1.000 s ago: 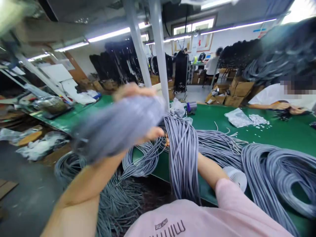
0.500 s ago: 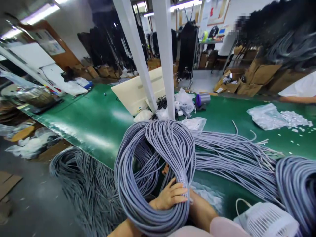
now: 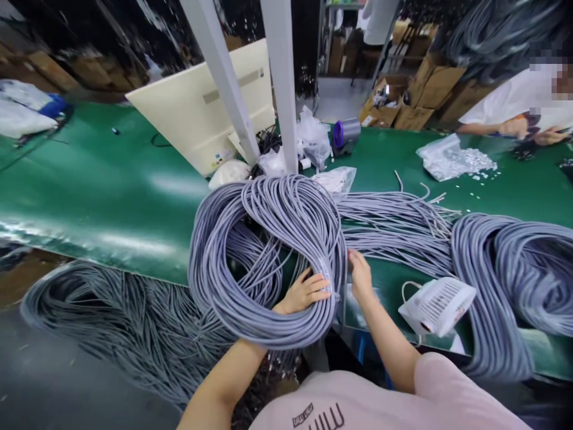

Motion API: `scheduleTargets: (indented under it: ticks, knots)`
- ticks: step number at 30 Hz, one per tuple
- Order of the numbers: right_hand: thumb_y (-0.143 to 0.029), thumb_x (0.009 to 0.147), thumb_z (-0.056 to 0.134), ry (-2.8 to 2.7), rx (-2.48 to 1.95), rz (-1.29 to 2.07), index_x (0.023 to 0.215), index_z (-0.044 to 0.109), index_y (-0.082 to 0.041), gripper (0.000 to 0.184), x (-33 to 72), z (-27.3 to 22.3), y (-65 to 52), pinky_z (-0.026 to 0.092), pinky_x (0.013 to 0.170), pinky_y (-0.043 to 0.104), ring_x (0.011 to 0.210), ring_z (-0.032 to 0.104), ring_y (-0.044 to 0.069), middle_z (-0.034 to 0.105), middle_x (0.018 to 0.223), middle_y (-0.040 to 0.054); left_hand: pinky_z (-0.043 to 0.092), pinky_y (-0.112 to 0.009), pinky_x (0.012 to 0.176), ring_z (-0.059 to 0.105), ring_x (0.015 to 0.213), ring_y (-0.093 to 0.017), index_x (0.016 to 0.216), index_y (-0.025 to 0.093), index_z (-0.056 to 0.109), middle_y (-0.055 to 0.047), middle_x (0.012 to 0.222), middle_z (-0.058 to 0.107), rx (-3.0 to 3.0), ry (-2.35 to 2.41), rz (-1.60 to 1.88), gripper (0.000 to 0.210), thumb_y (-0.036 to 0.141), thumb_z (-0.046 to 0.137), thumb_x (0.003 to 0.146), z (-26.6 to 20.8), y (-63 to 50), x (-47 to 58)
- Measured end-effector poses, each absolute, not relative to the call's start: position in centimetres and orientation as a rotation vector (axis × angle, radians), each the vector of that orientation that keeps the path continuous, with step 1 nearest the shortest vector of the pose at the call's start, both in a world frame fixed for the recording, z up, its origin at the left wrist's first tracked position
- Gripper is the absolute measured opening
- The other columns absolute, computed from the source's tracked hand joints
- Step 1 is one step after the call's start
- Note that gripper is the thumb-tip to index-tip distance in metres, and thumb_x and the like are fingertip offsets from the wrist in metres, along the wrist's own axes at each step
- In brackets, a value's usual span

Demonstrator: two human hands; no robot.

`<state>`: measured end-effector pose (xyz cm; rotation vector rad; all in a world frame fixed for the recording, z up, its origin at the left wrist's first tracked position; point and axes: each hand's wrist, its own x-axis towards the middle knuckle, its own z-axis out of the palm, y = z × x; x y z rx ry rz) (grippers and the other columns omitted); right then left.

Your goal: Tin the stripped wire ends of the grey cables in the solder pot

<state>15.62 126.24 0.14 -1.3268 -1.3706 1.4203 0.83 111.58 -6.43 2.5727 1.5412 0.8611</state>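
A round coil of smooth blue-grey cables (image 3: 290,222) lies on the glossy green worktop (image 3: 107,197), directly beneath the fingers of the left hand (image 3: 304,292) and just beside those of the right hand (image 3: 360,275). The left hand sits in the ring's open middle, its fingers bent over the bundled strands and holding them; the right fingers are half curled at the coil's outer edge, their tips partly hidden, so whether they grip anything cannot be told. As far as can be judged, this coil is already gathered into full loops; a shiny patch (image 3: 321,260) beside the left fingertips may be a clear wrap, but is too indistinct to confirm. What remains unwound is the spread of long, straight blue-grey cables (image 3: 398,210), beyond and to the right of the right fingers, with thick, looped blue-grey hanks (image 3: 481,286) farther right. Well to the left of the left fingers, below the worktop's edge, a loose dark-grey cable heap (image 3: 120,325) forms no neat ring.
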Motion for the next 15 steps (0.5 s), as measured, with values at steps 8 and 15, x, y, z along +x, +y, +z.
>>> scheduleTargets:
  ticks: [8, 15]
  knots:
    - [-0.041, 0.074, 0.067, -2.712, -1.092, 0.916, 0.15, 0.019, -0.021, 0.092, 6.9, 1.7, 127.2, 0.026, 0.107, 0.057, 0.138, 0.027, 0.037, 0.029, 0.151, 0.0199, 0.022, -0.052, 0.114, 0.021, 0.143, -0.031, 0.139, 0.012, 0.04, -0.02, 0.151, 0.031, 1.523, 2.21, 0.611, 0.054, 0.031, 0.047, 0.09, -5.2, 104.3, 5.3]
    - [-0.034, 0.08, 0.062, -2.597, -1.153, 0.861, 0.148, 0.009, -0.002, 0.092, 6.3, -0.3, 126.2, 0.002, 0.101, 0.073, 0.138, 0.014, 0.045, 0.022, 0.148, 0.0293, 0.021, -0.053, 0.115, 0.031, 0.139, -0.033, 0.132, 0.019, 0.049, -0.014, 0.146, 0.042, 0.6, 1.948, 0.67, 0.07, 0.043, 0.068, 0.069, -3.6, 77.0, 15.7]
